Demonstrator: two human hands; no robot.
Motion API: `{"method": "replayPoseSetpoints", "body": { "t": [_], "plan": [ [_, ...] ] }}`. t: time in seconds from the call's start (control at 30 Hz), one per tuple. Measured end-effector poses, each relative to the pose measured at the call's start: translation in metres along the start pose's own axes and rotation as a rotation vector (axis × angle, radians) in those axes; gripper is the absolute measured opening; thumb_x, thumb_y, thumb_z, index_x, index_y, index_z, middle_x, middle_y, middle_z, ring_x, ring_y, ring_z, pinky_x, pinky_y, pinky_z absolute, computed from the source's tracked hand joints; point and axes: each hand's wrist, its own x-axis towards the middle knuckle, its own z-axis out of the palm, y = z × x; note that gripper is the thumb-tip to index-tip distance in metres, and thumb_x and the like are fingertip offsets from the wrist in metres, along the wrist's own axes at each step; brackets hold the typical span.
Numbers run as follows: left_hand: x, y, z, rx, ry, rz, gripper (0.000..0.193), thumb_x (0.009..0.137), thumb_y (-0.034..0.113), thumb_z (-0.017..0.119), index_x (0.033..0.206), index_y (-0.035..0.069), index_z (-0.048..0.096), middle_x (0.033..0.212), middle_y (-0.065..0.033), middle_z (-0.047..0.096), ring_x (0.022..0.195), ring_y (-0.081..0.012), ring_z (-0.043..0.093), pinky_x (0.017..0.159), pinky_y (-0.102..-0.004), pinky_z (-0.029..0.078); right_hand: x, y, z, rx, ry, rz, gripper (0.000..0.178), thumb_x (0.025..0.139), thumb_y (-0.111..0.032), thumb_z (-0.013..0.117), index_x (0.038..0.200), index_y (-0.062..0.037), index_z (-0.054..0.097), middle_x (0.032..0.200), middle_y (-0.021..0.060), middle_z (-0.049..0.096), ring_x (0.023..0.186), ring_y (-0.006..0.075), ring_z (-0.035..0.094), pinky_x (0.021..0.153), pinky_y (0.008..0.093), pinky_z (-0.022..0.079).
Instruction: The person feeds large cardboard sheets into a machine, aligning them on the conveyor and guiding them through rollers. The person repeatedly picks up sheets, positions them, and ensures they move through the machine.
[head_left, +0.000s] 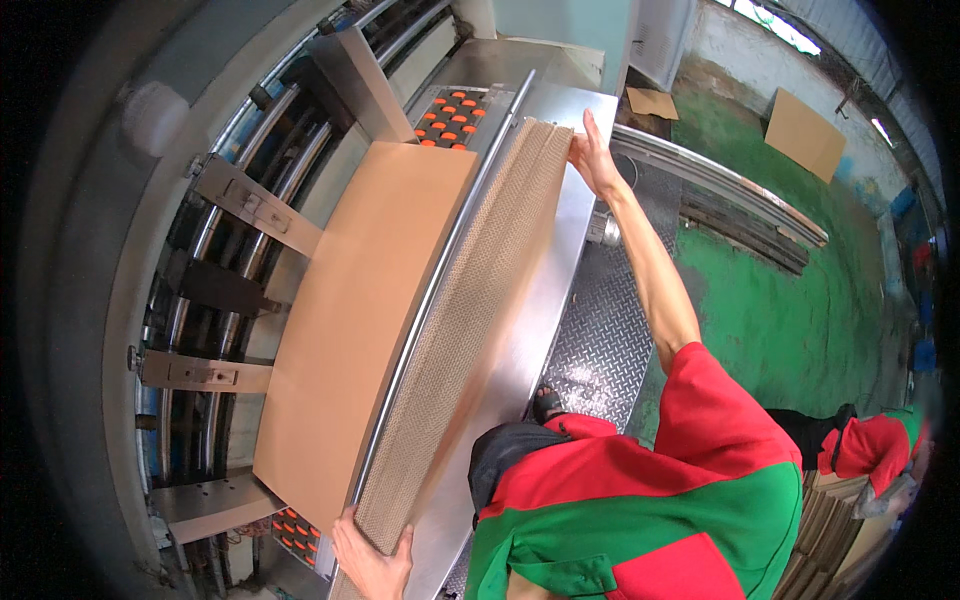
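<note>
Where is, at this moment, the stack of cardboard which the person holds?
In the head view, the stack is near the middle, just right of the metal bar, between the left hand below and the right hand above.

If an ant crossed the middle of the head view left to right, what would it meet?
Metal rods, flat brown sheet, shiny bar, stacked cardboard, metal table, bumpy metal floor, right forearm, green floor.

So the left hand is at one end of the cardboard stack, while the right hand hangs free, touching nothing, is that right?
Not quite: the right hand isn't free. The head view shows it against the other end of the cardboard stack. The left hand is at one end, as you said.
</note>
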Motion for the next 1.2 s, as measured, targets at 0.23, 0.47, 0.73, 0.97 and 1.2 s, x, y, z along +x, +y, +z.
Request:
{"method": "replayPoseSetpoints", "body": {
  "t": [0.23, 0.47, 0.73, 0.97, 1.2],
  "plan": [
    [0.04, 0.029, 0.014, -0.034, 0.019, 0.041, 0.074, 0.067, 0.032, 0.082, 0.122, -0.004, 0.048, 0.108, -0.0232, 0.054, 0.105, -0.0423, 0.052, 0.09, -0.0483, 0.041, -0.002, -0.009, 0.01, -0.042, -0.029, 0.0, 0.101, 0.09, -0.079, 0.021, 0.13, 0.0071, 0.056, 0.132, 0.0167, 0.058, 0.123, 0.0245, 0.049, 0.111, 0.0384, 0.026],
    [0.091, 0.089, 0.022, -0.008, 0.007, -0.025, 0.075, 0.073, 0.041, 0.078, 0.122, -0.006, 0.047, 0.11, -0.0213, 0.054, 0.107, -0.0394, 0.052, 0.09, -0.0476, 0.04, 0.033, 0.002, 0.023, 0.215, -0.113, 0.071, 0.099, 0.093, -0.076, 0.017, 0.137, 0.0078, 0.048, 0.136, 0.0188, 0.056, 0.127, 0.0255, 0.051, 0.113, 0.0382, 0.029],
    [0.171, 0.19, 0.039, 0.008, 0.009, -0.103, 0.077, 0.069, 0.042, 0.081, 0.123, -0.004, 0.05, 0.113, -0.0209, 0.055, 0.109, -0.0392, 0.052, 0.093, -0.048, 0.04, 0.058, 0.021, 0.033, 0.279, -0.202, 0.145, 0.067, 0.098, -0.056, 0.037, 0.093, 0.0038, 0.066, 0.087, 0.0092, 0.067, 0.079, 0.0148, 0.06, 0.079, 0.0292, 0.045],
    [0.199, 0.194, 0.038, 0.069, 0.04, -0.135, 0.081, 0.063, 0.04, 0.083, 0.123, -0.002, 0.049, 0.113, -0.0199, 0.054, 0.111, -0.0401, 0.051, 0.097, -0.0491, 0.037, 0.072, 0.017, 0.035, -0.01, -0.381, 0.106, 0.059, 0.103, -0.045, 0.025, 0.101, 0.0041, 0.059, 0.099, 0.011, 0.058, 0.102, 0.0188, 0.05, 0.094, 0.0322, 0.033],
    [0.199, 0.203, 0.05, 0.039, -0.017, -0.215, 0.084, 0.062, 0.043, 0.082, 0.127, 0.003, 0.047, 0.117, -0.0171, 0.052, 0.114, -0.0377, 0.05, 0.098, -0.0511, 0.035, 0.123, 0.038, 0.033, 0.168, -0.571, 0.31, 0.075, 0.101, -0.062, 0.021, 0.126, -0.0038, 0.061, 0.142, 0.0124, 0.05, 0.134, 0.0246, 0.04, 0.117, 0.0411, 0.02]
  ]
}}
